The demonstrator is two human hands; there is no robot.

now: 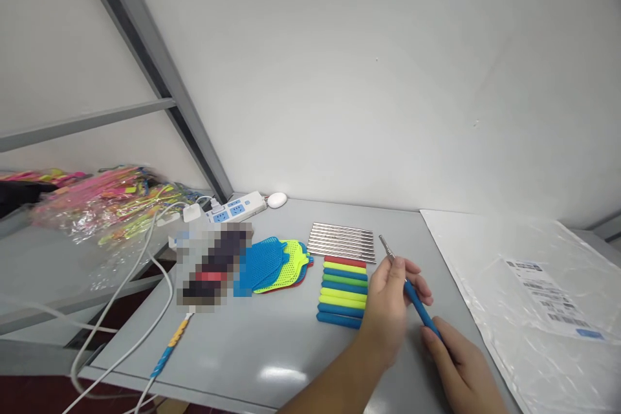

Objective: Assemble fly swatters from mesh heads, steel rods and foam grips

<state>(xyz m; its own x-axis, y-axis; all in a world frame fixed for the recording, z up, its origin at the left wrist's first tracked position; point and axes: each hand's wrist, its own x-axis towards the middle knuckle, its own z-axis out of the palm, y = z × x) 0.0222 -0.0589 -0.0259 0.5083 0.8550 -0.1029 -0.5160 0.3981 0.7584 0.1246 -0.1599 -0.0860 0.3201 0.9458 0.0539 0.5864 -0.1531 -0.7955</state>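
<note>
My left hand (392,297) is closed around a slim silver metal rod (386,246), whose tip points up and away over the table. The rod lines up with a blue handle (420,308), but fingers hide where they meet. Closed on the lower end of that handle is my right hand (458,362). Left of my hands lies a row of coloured handles (342,298) in red, yellow, green and blue. Behind them, several silver rods (341,241) rest side by side. Farther left, perforated plastic fly swatter heads (294,264) overlap in blue, yellow and red.
A pixelated dark object (218,265) lies left of the swatter heads, with a cable attached. Behind it sit a power strip (237,208) and a white round device (277,200). A white labelled plastic package (524,272) covers the right side. Bagged colourful items (116,197) fill the left shelf.
</note>
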